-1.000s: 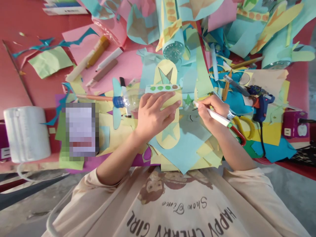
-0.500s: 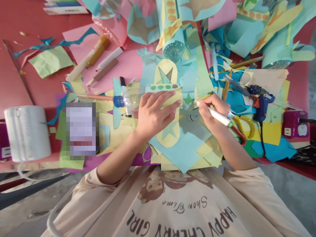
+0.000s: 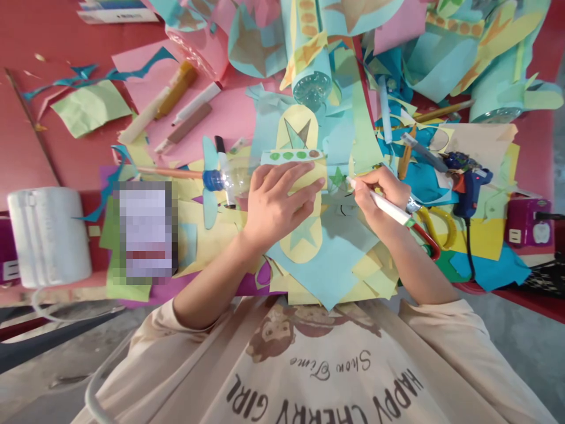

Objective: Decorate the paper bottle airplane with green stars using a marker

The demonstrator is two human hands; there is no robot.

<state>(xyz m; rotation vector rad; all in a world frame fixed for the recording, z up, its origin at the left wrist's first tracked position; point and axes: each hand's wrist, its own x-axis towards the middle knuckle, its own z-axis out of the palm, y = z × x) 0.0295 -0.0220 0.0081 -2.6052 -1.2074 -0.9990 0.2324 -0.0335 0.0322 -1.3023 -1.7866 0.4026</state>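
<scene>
Head view: the left hand [image 3: 280, 200] lies flat, fingers a little apart, on smooth, round-ended yellow paper [image 3: 302, 247]. The right hand [image 3: 383, 197] has its fingers clamped on a slim white marker [image 3: 388, 208], its tip just beside the green star [image 3: 338, 178]. Compared with the earlier frame, this tip is slightly higher; the left hand stays. The clear bottle [image 3: 237, 176] is partly hidden by the left hand; whether the tip touches paper, I cannot tell.

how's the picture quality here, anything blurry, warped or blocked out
Head view: light looks fairly even; soft glints on the clear bottle; a soft shadow on the blue paper beneath the right hand; wide-angle stretching toward the edges; the phone-like rectangle pixelated over; fine marks by the pen tip too small to read.
</scene>
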